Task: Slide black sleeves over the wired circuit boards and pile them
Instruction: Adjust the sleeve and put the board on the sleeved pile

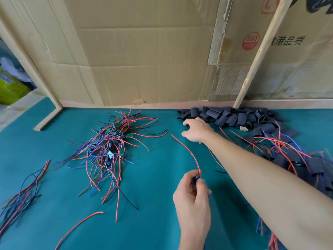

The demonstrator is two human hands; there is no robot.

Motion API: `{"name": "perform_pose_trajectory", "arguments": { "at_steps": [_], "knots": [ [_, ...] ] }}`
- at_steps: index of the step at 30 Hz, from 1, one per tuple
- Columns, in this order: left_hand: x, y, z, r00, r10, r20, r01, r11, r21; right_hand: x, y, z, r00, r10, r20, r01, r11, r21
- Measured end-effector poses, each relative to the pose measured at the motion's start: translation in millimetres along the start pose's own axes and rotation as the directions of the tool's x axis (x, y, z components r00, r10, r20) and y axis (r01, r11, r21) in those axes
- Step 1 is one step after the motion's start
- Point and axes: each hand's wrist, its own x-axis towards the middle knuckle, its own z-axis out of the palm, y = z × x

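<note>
Presently, head view, item one: my left hand [193,193] pinches a wired circuit board [196,178] at its small body, red wire [187,150] arcing away; my right hand [196,129], fingers loosely spread and holding nothing, reaches at the near edge of the black sleeves [227,117] heaped by the cardboard wall [144,51]. Item two: unsleeved boards [111,141] tangled mid-mat, sleeved ones [292,159] piled right. Handling, I judge: sleeves light, soft, collapsible, best pinched at one open end; boards light, wires floppy, so hold the board itself.
</note>
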Motion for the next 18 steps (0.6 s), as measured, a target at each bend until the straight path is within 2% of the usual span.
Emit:
{"name": "perform_pose_trajectory", "arguments": {
  "at_steps": [5, 9, 11, 14, 18],
  "knots": [
    [-0.5, 0.1, 1.1, 1.0, 0.015, -0.002, -0.015, 0.999, 0.036, -33.1, 13.6, -3.6, 0.977, -0.01, -0.214, 0.065, 0.966, 0.251],
    [0.4, 1.9, 1.6, 0.999, 0.023, -0.031, -0.021, 0.998, 0.059, -98.0, 25.2, 2.3, 0.981, -0.059, -0.186, 0.155, 0.815, 0.559],
    [-0.3, 3.9, 2.3, 0.998, 0.022, -0.062, -0.018, 0.998, 0.068, -131.0, 34.1, 4.3, 0.981, -0.135, -0.137, 0.192, 0.679, 0.708],
    [-0.5, 5.8, 1.9, 0.996, 0.014, -0.088, -0.009, 0.999, 0.054, -169.5, 47.4, 7.8, 0.977, -0.201, -0.071, 0.152, 0.422, 0.894],
    [-0.2, 4.7, 0.9, 0.998, 0.039, -0.047, -0.034, 0.994, 0.107, -194.2, 59.5, 21.8, 0.977, -0.212, -0.011, 0.063, 0.239, 0.969]
  ]
}}
